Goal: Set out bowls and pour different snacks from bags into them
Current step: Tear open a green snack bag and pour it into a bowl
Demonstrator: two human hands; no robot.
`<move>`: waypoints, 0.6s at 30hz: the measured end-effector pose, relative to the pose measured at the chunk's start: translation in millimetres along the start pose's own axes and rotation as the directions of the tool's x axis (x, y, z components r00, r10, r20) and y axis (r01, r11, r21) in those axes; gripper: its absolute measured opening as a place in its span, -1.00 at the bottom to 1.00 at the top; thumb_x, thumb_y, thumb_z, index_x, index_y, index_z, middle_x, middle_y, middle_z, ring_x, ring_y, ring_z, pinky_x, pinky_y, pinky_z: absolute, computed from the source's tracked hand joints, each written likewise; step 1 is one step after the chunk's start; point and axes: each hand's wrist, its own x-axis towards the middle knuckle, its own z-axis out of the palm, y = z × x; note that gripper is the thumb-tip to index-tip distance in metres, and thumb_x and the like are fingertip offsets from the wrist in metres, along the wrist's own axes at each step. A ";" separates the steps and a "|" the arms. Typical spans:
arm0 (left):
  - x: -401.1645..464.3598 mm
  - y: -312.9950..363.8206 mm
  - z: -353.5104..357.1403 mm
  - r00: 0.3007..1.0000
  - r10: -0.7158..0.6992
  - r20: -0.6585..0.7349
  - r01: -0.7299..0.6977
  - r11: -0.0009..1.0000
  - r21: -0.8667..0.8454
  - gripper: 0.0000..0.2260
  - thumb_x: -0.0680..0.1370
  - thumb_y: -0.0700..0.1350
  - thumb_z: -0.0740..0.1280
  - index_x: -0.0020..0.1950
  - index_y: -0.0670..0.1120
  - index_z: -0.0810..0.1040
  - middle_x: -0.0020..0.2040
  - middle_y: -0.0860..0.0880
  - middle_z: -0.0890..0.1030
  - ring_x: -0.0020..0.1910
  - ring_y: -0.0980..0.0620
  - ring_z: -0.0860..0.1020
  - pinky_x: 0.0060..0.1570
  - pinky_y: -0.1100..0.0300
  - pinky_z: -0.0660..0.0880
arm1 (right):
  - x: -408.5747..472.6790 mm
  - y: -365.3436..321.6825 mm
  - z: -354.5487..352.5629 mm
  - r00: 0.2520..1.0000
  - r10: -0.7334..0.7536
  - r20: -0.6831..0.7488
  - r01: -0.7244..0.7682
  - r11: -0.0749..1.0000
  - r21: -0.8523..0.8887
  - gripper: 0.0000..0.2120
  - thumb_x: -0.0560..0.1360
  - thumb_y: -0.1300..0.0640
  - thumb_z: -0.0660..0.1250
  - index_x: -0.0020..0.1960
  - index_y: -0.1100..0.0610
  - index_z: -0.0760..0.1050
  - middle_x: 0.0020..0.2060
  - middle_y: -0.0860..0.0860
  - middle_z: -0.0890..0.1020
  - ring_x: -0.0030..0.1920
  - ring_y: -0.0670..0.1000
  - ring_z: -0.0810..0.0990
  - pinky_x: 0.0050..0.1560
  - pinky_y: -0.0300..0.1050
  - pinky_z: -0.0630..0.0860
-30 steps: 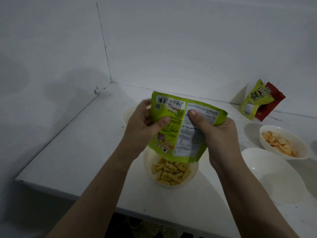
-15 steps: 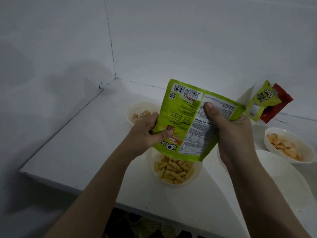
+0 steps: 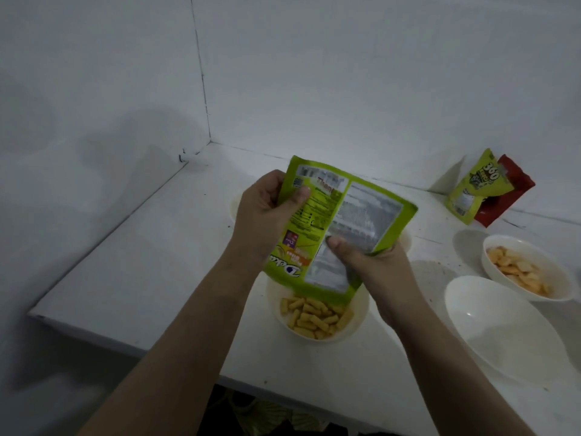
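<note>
On the white table (image 3: 151, 278), which fills the corner between two white walls, several bowls and snack bags stand. The largest bowl is the empty white one (image 3: 503, 328) at the near right. Far from it, at the right edge, a smaller bowl (image 3: 531, 265) holds pale orange crackers. In the middle, near the front edge of the table, a third bowl (image 3: 317, 319) holds yellow stick snacks (image 3: 314, 316). Behind the hands, two more white bowls are only partly visible, one (image 3: 234, 204) at the left and one (image 3: 407, 240) at the right; I cannot tell what is in them.

Above the middle bowl, both hands hold a green snack bag (image 3: 339, 225) upside down, its mouth hanging just over the sticks. The left hand (image 3: 267, 212) grips the upper left edge, with the thumb pressed on the printed side. The right hand (image 3: 377, 265) pinches the lower right side, thumb in front and fingers behind.

At the far right, against the wall, a smaller green bag (image 3: 471, 190) leans upright, and a red bag (image 3: 509, 193) stands just behind it, touching it.
</note>
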 end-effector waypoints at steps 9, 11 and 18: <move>8.9 0.3 -7.1 0.998 -0.011 -0.058 0.007 0.998 -0.069 -0.97 0.54 -0.20 0.36 -0.06 -0.16 0.58 -0.16 -0.10 0.68 -0.19 -0.04 0.65 -0.22 0.09 0.61 | 4.6 7.1 -0.6 0.991 0.053 0.125 -0.026 0.978 -0.205 -0.70 0.41 0.18 0.55 0.08 -0.10 0.68 0.00 -0.12 0.74 0.05 -0.10 0.70 0.23 0.08 0.57; 10.6 -0.8 -14.5 0.998 -0.061 0.008 0.061 0.997 -0.052 -0.83 0.51 -0.13 0.37 0.08 -0.11 0.54 -0.08 -0.08 0.68 -0.17 0.01 0.66 -0.28 0.19 0.57 | 9.2 4.2 -4.5 0.993 0.043 0.106 -0.019 0.976 -0.217 -0.74 0.40 0.15 0.55 0.05 -0.10 0.70 -0.03 -0.12 0.75 0.02 -0.10 0.71 0.18 0.06 0.59; 2.5 -17.5 -24.2 0.970 -0.181 0.162 0.154 0.974 0.163 -0.76 0.47 -0.24 0.43 0.12 -0.20 0.56 -0.03 -0.05 0.71 -0.07 0.01 0.69 -0.15 0.19 0.60 | 19.2 -6.7 -8.4 1.000 -0.012 -0.013 0.010 0.989 -0.150 -0.80 0.40 0.17 0.55 -0.05 -0.09 0.71 -0.12 -0.12 0.75 -0.06 -0.08 0.73 0.07 0.03 0.64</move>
